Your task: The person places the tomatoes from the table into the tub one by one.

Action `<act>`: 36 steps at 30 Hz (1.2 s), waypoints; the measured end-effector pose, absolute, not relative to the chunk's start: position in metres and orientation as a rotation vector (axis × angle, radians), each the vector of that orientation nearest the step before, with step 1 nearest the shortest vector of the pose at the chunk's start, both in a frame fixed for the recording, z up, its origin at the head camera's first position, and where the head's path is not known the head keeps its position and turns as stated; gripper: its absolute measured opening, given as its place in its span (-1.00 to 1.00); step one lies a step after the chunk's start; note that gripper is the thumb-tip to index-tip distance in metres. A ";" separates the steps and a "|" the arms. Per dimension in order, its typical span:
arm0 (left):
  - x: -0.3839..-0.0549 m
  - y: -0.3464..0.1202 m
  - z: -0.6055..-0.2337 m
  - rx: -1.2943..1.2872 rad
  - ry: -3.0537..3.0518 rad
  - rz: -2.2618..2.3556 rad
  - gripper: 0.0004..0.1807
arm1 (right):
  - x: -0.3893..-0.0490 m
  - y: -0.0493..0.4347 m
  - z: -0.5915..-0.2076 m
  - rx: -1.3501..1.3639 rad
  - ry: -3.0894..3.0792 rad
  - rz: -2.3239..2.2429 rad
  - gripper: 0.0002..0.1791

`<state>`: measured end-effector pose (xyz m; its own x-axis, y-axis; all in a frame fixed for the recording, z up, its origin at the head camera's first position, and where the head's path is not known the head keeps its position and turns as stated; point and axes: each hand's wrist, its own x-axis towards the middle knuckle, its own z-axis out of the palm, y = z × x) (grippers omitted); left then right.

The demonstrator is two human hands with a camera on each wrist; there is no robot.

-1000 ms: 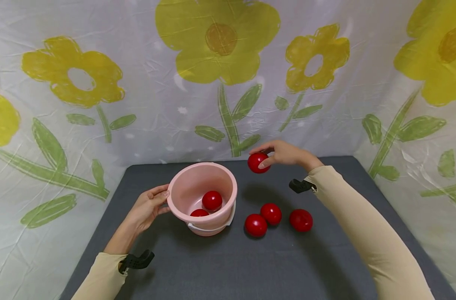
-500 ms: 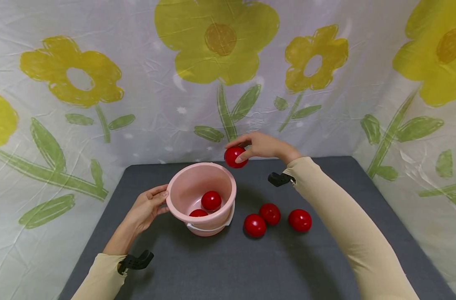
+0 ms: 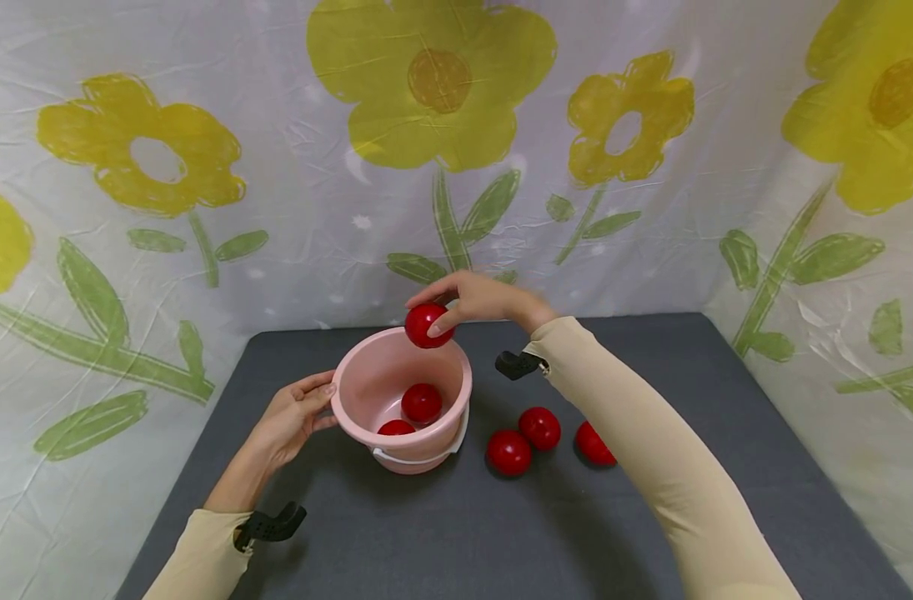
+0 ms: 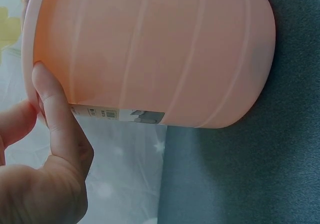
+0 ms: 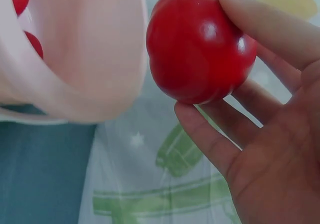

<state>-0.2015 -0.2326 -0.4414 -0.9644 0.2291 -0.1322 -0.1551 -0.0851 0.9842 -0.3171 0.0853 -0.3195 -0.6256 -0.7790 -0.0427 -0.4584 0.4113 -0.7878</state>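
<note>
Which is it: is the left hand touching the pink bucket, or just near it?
Touching. The left wrist view shows it plainly: the left hand grips the pink bucket at its rim, with no gap between.

A beige left sleeve (image 3: 203, 552), lower left, bears a curved black left wrist camera (image 3: 274, 524); the matching right sleeve (image 3: 651, 450), lower right, bears a black right wrist camera (image 3: 516, 365).
</note>
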 end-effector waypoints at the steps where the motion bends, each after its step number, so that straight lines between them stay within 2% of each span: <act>1: -0.201 -0.233 -0.442 0.080 1.929 2.136 -0.31 | -0.317 0.082 -0.320 -1.069 2.246 -1.084 -0.48; 9: -0.201 -0.234 -0.444 0.076 1.944 2.128 -0.33 | -0.314 0.061 -0.330 -1.167 2.194 -1.067 -0.47; 26: -0.203 -0.235 -0.446 0.106 1.925 2.125 -0.33 | -0.307 0.035 -0.350 -1.180 2.141 -0.999 -0.36; 36: -0.204 -0.236 -0.446 0.120 1.922 2.128 -0.32 | -0.305 0.034 -0.353 -1.219 2.116 -1.041 -0.48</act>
